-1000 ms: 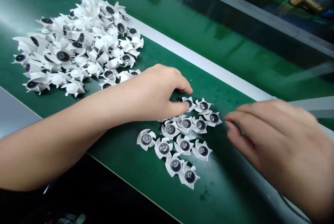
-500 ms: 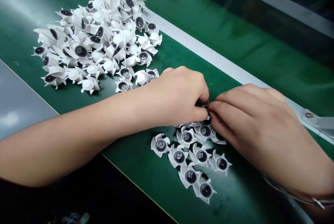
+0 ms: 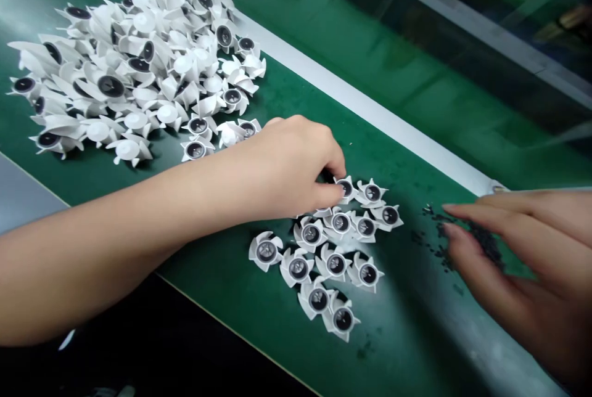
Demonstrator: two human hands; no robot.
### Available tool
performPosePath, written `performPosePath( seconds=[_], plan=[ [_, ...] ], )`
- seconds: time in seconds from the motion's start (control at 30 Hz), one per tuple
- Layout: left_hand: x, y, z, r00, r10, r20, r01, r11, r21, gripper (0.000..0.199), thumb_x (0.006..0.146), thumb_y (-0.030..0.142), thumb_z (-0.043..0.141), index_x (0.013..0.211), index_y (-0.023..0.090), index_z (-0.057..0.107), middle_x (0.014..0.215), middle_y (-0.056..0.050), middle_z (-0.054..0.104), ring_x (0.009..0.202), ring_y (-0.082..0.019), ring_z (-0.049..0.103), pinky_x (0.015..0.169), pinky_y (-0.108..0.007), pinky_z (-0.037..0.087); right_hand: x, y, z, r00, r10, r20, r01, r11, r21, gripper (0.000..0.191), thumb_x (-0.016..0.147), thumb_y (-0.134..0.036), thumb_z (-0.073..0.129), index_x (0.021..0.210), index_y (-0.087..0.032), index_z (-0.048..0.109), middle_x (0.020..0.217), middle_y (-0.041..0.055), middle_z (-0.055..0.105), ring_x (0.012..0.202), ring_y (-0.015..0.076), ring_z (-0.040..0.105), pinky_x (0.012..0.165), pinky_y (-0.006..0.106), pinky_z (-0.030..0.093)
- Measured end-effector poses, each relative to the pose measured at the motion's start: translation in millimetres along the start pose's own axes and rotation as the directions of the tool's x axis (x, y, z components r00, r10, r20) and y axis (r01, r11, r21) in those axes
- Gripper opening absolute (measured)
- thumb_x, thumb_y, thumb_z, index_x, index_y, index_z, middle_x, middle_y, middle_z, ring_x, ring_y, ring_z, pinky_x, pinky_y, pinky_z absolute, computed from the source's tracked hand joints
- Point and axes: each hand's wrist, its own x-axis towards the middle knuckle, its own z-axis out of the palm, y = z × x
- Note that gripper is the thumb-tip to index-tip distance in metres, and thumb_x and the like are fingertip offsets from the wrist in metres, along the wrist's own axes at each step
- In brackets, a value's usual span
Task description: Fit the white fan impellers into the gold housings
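Observation:
My left hand [image 3: 300,166] reaches over the green table with its fingers curled. Its thumb and fingertips pinch the edge of a small white fan impeller [image 3: 345,190] with a dark round hub. Around and below that hand lie several more impellers, hub side up in loose rows, such as the one [image 3: 343,319] nearest the front. At the right my right hand [image 3: 531,249] hovers with thumb and index finger apart and no part visible between them. Under its fingertips is a scatter of tiny black pieces [image 3: 483,243], partly hidden by the hand.
A big heap of white impellers [image 3: 152,64] covers the table at the upper left, tipped in all directions. A pale strip [image 3: 361,104] runs diagonally along the back, with a dark green surface beyond it. The table's front edge [image 3: 240,338] slants across the lower left.
My right hand has left the impeller at my left fingertips and moved right to the black pieces, its fingers parting. The whole view has shifted slightly; my left hand stays at the impellers.

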Motion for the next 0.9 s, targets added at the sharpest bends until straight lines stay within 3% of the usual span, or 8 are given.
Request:
performPosePath(
  seconds=[0.13, 0.23, 0.3, 0.5, 0.73, 0.9],
  plan=[
    [-0.9, 1.9, 3.0, 0.999, -0.048, -0.009, 0.048, 0.997, 0.055, 0.051, 0.075, 0.061, 0.071, 0.113, 0.027, 0.075, 0.112, -0.003, 0.074, 0.104, -0.029, 0.069, 0.095, -0.044, 0.051, -29.4, -14.6, 0.4, 0.997, 0.060, 0.053, -0.059, 0.998, -0.018, 0.018, 0.083, -0.020, 0.077, 0.098, -0.021, 0.068, 0.095, 0.0039, 0.071, 0.079, 0.0217, 0.066, 0.071, 0.039, 0.050],
    [-2.1, 1.7, 4.5, 1.000, -0.020, -0.007, 0.020, 0.995, 0.095, 0.055, 0.070, 0.057, 0.076, 0.116, 0.028, 0.073, 0.116, -0.002, 0.072, 0.110, -0.030, 0.066, 0.098, -0.043, 0.050, -31.1, -39.6, 6.0, 0.983, 0.173, 0.056, -0.173, 0.985, -0.007, 0.009, 0.090, -0.016, 0.069, 0.099, -0.019, 0.067, 0.097, 0.0054, 0.070, 0.086, 0.0230, 0.064, 0.076, 0.040, 0.048],
    [-3.2, 0.6, 3.7, 1.000, -0.014, 0.018, 0.013, 0.996, 0.087, 0.057, 0.068, 0.055, 0.078, 0.119, 0.029, 0.071, 0.121, -0.001, 0.070, 0.111, -0.029, 0.066, 0.098, -0.041, 0.051, -28.6, -48.6, 10.3, 0.979, 0.185, 0.080, -0.186, 0.982, 0.008, 0.008, 0.093, -0.016, 0.066, 0.101, -0.018, 0.067, 0.099, 0.0060, 0.069, 0.088, 0.0233, 0.062, 0.078, 0.040, 0.046],
    [-6.1, 7.2, 3.4, 0.999, -0.033, 0.034, 0.031, 0.998, 0.048, 0.064, 0.073, 0.057, 0.076, 0.129, 0.027, 0.067, 0.132, -0.004, 0.066, 0.118, -0.032, 0.062, 0.104, -0.043, 0.047, -16.9, -47.6, 11.7, 0.984, 0.073, 0.162, -0.064, 0.996, -0.057, 0.010, 0.098, -0.017, 0.057, 0.099, -0.016, 0.066, 0.096, 0.0081, 0.067, 0.085, 0.0246, 0.057, 0.073, 0.040, 0.039],
    [-7.3, 19.8, 17.5, 0.998, 0.060, -0.021, -0.059, 0.998, 0.036, 0.065, 0.083, 0.048, 0.070, 0.140, 0.019, 0.057, 0.133, -0.012, 0.063, 0.122, -0.034, 0.056, 0.106, -0.049, 0.041, 8.4, -49.4, 5.8, 0.954, -0.092, 0.287, 0.154, 0.968, -0.200, 0.034, 0.098, -0.017, 0.044, 0.065, -0.022, 0.049, 0.066, 0.0046, 0.049, 0.066, 0.0235, 0.046, 0.061, 0.037, 0.026],
    [-7.7, 18.5, 20.1, 0.995, 0.095, -0.003, -0.095, 0.995, 0.030, 0.048, 0.085, 0.045, 0.067, 0.124, 0.019, 0.067, 0.125, -0.012, 0.065, 0.117, -0.034, 0.057, 0.103, -0.052, 0.042, 12.8, -55.1, 10.0, 0.988, 0.047, 0.145, -0.036, 0.996, -0.076, 0.015, 0.099, -0.022, 0.055, 0.085, -0.019, 0.061, 0.083, 0.0051, 0.062, 0.078, 0.0231, 0.055, 0.069, 0.039, 0.036]
  ],
)
